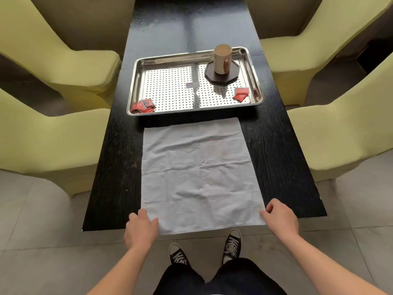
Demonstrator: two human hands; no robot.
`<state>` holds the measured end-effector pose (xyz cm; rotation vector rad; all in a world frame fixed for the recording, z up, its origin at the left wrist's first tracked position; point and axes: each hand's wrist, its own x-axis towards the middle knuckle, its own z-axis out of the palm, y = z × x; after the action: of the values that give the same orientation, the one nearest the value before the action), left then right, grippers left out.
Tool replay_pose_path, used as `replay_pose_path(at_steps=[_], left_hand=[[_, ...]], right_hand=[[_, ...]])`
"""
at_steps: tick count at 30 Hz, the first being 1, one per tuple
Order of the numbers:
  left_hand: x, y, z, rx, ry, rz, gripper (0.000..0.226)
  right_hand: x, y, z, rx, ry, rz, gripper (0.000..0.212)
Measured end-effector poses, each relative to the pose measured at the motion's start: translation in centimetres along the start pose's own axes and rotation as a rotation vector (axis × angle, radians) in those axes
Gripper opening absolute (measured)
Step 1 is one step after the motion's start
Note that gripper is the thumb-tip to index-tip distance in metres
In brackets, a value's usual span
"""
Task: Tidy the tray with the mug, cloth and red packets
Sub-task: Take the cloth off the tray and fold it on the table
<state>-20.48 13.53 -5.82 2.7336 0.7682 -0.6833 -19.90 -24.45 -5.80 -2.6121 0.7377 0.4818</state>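
A white cloth (198, 173) lies spread flat on the black table, its near edge hanging slightly over the table's front. My left hand (141, 227) pinches the cloth's near left corner, and my right hand (280, 216) pinches its near right corner. Beyond the cloth sits a perforated steel tray (170, 86). A beige mug (222, 58) stands upright on a dark octagonal coaster (212, 76) at the tray's far right. Red packets (145, 105) lie in the tray's near left corner, and more red packets (241, 94) lie in its near right corner.
The black table (119, 158) is long and narrow. Yellow-green chairs (49, 133) stand close along its left side, with more yellow-green chairs (331, 128) on the right. My feet in black sneakers (231, 245) stand on the grey tiled floor at the table's front edge.
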Motion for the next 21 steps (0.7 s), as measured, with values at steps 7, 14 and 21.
replay_pose_path(at_steps=[7,14,21], left_hand=[[-0.1,-0.6,1.0,-0.022,-0.030,-0.065,0.047],[0.0,-1.6,2.1,-0.565,0.067,-0.224,0.052],[-0.1,-1.8,0.3,-0.949,0.079,-0.196,0.027]], right_hand=[[-0.2,-0.6,-0.7,-0.020,-0.021,0.061,0.026],[-1.0,-0.5,-0.6,0.308,-0.129,0.068,0.026],[-0.7,-0.2,-1.7,0.580,-0.133,0.024,0.022]])
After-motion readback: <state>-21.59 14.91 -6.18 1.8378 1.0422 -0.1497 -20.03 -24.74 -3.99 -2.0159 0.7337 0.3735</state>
